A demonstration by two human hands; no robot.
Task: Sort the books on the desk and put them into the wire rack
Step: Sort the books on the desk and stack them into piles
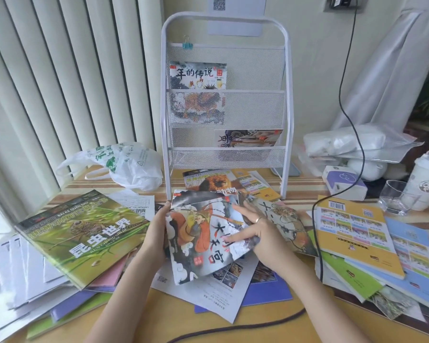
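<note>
Head view: left hand (156, 233) grips book (203, 243) edge before rack (226, 100); right hand (260, 229) fingers spread flat on cover.

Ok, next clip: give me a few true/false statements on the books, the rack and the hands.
1. The white wire mesh rack already holds two picture books. True.
2. The left hand grips the monkey-king picture book by its edge. True.
3. The right hand is lifting the clear drinking glass. False: it rests on the monkey-king book's cover.
4. The green insect-cover book stands in the rack. False: it lies on the desk, left side.
5. A black cable crosses the yellow workbook. True.
</note>
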